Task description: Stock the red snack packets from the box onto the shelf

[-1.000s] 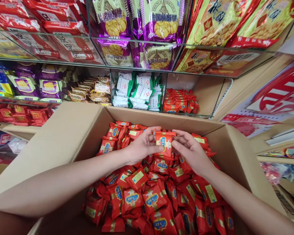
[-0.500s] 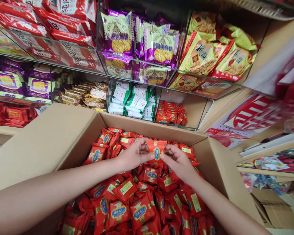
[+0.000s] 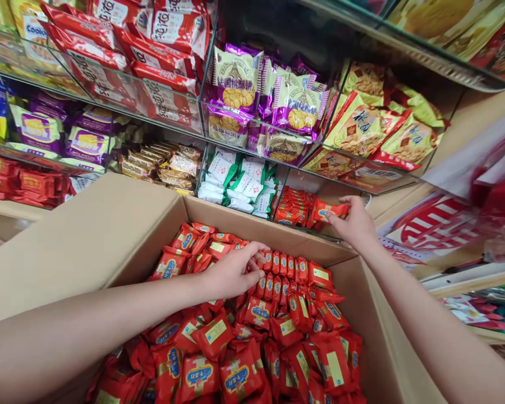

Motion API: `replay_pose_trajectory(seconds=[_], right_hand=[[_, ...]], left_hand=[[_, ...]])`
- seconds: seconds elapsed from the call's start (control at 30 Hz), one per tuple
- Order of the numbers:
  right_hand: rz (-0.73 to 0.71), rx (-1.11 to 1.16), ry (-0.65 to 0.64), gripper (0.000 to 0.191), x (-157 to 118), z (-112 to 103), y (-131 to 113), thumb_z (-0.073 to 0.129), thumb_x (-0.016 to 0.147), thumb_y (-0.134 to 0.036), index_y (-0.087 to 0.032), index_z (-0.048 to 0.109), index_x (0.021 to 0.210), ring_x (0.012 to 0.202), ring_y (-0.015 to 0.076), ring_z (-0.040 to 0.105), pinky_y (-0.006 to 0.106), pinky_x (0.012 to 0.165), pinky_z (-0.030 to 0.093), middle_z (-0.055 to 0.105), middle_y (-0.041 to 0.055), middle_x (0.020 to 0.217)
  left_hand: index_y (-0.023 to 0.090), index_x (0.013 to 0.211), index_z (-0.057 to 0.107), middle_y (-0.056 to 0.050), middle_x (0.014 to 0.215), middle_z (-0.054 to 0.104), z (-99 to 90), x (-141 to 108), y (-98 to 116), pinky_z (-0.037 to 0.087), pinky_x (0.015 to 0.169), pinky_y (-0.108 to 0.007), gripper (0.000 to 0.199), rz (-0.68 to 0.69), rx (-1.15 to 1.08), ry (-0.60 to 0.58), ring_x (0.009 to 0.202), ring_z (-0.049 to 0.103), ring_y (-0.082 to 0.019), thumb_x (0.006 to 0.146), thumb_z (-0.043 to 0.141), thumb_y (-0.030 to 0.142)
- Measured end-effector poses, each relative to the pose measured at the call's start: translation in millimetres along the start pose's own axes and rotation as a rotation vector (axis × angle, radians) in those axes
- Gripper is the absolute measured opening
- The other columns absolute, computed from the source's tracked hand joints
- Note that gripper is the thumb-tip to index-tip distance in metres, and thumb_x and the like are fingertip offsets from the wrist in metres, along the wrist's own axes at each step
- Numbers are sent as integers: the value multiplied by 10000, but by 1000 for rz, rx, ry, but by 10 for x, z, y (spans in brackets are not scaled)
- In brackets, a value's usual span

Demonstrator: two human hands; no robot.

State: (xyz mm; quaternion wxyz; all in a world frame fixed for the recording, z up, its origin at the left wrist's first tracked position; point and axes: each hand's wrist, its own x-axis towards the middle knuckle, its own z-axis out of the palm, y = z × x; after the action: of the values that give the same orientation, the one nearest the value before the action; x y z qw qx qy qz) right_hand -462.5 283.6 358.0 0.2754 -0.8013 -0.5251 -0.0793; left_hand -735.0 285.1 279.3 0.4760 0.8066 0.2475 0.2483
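My right hand (image 3: 356,224) pinches a red snack packet (image 3: 326,210) at the right side of a small shelf bin, against a stack of matching red packets (image 3: 293,205). Lower down, my left hand (image 3: 235,272) reaches over the open cardboard box (image 3: 147,235), its thumb and fingers apart beside a neat row of red packets standing on edge (image 3: 284,266). Around and below that row lies a loose heap of the same red packets (image 3: 239,376) with blue and gold labels. The left fingertips partly overlap the row's left end.
Clear-walled shelf bins hold white-and-green packets (image 3: 239,179), brown-gold bars (image 3: 164,163), purple biscuit packets (image 3: 301,104) and yellow-red packets (image 3: 357,126). The box's long side flap (image 3: 67,247) spreads left. Red-and-white printed plastic (image 3: 437,221) hangs at the right.
My right hand has moved up and right from the box to the shelf bin with a red packet. My left hand has let go and stays over the box. The view has shifted slightly.
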Motion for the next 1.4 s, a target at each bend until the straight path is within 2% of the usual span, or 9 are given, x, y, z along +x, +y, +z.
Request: replay_pose_trajectory(seconds=[0.13, 0.27, 0.47, 0.63, 0.77, 0.97, 1.17, 1.3, 1.4], right_hand=[[104, -237, -25, 392, 411, 288, 93, 544, 732, -357, -147, 517, 1062, 881, 234, 564, 307, 725, 419, 611, 121, 967], [185, -368, -96, 406, 540, 462, 102, 557, 724, -391, -100, 553, 1007, 883, 264, 583, 315, 696, 440, 617, 180, 959], [111, -455, -152, 410, 549, 515, 125, 603, 688, -305, -54, 544, 1007, 867, 303, 591, 339, 680, 441, 616, 222, 922], [-5, -491, -215, 371, 626, 591, 98, 587, 727, -285, -63, 541, 1022, 877, 265, 591, 301, 688, 430, 619, 201, 930], [-33, -521, -268, 307, 660, 643, 152, 567, 755, -311, -77, 586, 953, 885, 261, 587, 296, 694, 425, 624, 191, 919], [-80, -572, -333, 328, 664, 727, 184, 558, 768, -346, -91, 594, 971, 922, 269, 571, 304, 701, 431, 578, 194, 1014], [-161, -602, -424, 323, 670, 795, 229, 631, 710, -249, -85, 576, 983, 971, 273, 541, 312, 761, 416, 587, 183, 999], [-207, -598, -412, 349, 654, 797, 279, 603, 739, -247, -85, 533, 1041, 1052, 266, 487, 314, 829, 385, 551, 177, 1080], [-193, -591, -408, 392, 653, 725, 234, 627, 707, -261, -84, 536, 1045, 1054, 285, 481, 331, 822, 390, 540, 188, 1091]], left_hand=[[193, 1134, 397, -51, 1025, 542, -9, -31, -43, 476, 727, -285, 383, 40, 125, -46, 792, 565, -134, 763, 479, 151], [177, 1148, 429, -80, 1084, 555, -52, -74, -9, 431, 856, -319, 390, 141, 284, -88, 938, 549, -177, 762, 480, 155], [167, 1180, 448, -94, 1163, 523, -101, -90, 56, 380, 940, -317, 411, 190, 360, -189, 1080, 489, -197, 769, 470, 151], [181, 1162, 475, -85, 1103, 546, -96, -109, 74, 434, 860, -292, 398, 194, 422, -286, 985, 539, -197, 765, 483, 161], [187, 1100, 517, -76, 1040, 573, -89, -109, 57, 448, 816, -268, 349, 224, 450, -333, 935, 560, -193, 753, 505, 152], [185, 1078, 530, -74, 1014, 590, -88, -102, 11, 460, 792, -268, 317, 254, 490, -369, 911, 571, -191, 763, 503, 164], [193, 1056, 553, -69, 978, 619, -93, -92, -24, 471, 776, -270, 285, 254, 534, -418, 880, 593, -190, 779, 490, 180], [202, 973, 578, -59, 908, 638, -69, -95, -72, 477, 753, -276, 215, 253, 583, -453, 836, 608, -193, 770, 508, 196], [213, 959, 577, -54, 904, 642, -62, -104, -106, 481, 731, -287, 211, 234, 626, -483, 822, 614, -203, 755, 525, 203]])
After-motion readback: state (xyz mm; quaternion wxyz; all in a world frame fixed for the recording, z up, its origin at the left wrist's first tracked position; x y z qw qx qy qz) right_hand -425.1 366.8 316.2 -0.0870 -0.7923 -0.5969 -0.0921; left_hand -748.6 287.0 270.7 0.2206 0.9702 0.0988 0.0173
